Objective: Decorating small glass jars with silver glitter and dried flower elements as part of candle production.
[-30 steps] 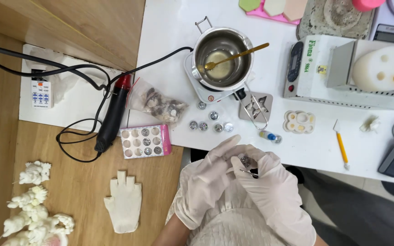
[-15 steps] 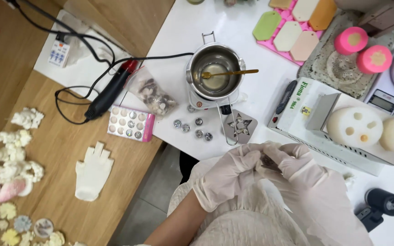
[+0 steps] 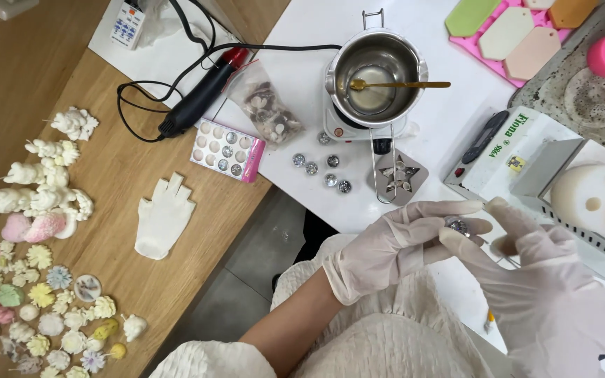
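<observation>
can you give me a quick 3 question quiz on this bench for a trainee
1. True or false: the spoon rests across the metal pot.
2. Which hand pinches the small silver disc?
A. left hand
B. right hand
C. neither
3. Fill in: the spare white glove lies on the ___ table.

Key
1. True.
2. A; the right hand's fingers sit close beside the disc, and whether they touch it is unclear.
3. Wooden.
</observation>
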